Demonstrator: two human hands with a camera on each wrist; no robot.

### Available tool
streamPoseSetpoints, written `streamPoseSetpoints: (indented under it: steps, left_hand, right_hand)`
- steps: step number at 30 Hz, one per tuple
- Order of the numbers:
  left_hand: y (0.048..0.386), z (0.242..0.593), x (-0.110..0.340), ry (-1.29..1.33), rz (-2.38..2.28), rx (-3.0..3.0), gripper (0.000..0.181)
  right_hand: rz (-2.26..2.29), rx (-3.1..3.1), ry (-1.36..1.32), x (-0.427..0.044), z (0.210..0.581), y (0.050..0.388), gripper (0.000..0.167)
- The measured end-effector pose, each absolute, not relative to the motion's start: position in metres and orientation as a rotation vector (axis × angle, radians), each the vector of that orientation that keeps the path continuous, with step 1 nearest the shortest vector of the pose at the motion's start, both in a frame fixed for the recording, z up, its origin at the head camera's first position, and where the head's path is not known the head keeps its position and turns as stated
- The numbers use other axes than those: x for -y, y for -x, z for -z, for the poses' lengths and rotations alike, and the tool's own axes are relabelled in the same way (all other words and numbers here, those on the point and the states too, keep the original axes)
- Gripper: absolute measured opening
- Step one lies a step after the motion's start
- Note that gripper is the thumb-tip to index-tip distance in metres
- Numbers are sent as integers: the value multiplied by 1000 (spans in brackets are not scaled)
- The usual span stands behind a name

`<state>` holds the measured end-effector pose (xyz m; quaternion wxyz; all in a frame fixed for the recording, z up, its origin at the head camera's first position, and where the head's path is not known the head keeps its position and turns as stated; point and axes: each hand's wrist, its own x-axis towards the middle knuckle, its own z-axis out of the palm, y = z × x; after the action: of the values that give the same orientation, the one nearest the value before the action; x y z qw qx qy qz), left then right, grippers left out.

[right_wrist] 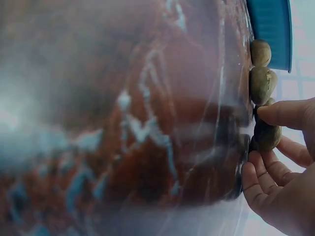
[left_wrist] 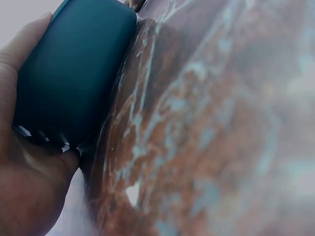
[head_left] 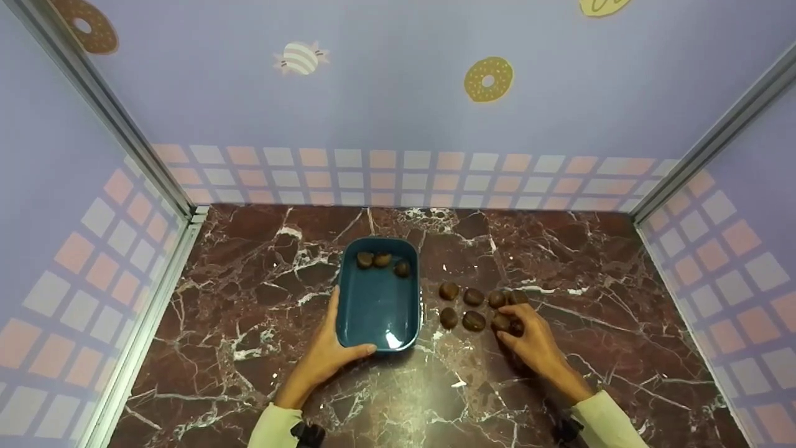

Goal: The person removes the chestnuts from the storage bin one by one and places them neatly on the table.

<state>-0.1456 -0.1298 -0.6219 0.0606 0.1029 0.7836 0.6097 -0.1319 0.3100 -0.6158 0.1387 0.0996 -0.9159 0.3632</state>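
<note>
A deep teal rectangular dish (head_left: pixel 378 305) stands on the marble-patterned tabletop, with three brown chestnuts (head_left: pixel 382 259) at its far end. My left hand (head_left: pixel 329 342) grips the near left corner of the dish, the thumb along the front edge and the fingers on the left side. In the left wrist view that hand lies against the dish's outer wall (left_wrist: pixel 74 69). To the right of the dish, several chestnuts (head_left: pixel 474 321) lie in two rough rows. At the right end of the near row, my right hand (head_left: pixel 532 339) pinches a chestnut (right_wrist: pixel 268 136) between thumb and fingers, partly hiding it.
A lilac wall (head_left: pixel 398 112) with printed sweets and a checked border closes off the back. Side panels (head_left: pixel 758 261) stand left and right, with metal strips (head_left: pixel 155 305) along the edges. Light glares off the tabletop (head_left: pixel 429 386) near the front.
</note>
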Motion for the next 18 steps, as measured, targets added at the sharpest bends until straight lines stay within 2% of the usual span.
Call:
streamPoseSetpoints:
  steps: [18]
  left_hand:
    - [145,622,130,-284,-1834,-2390,146]
  right_hand:
    - [-1037,2662,-315,-310,613,134,51]
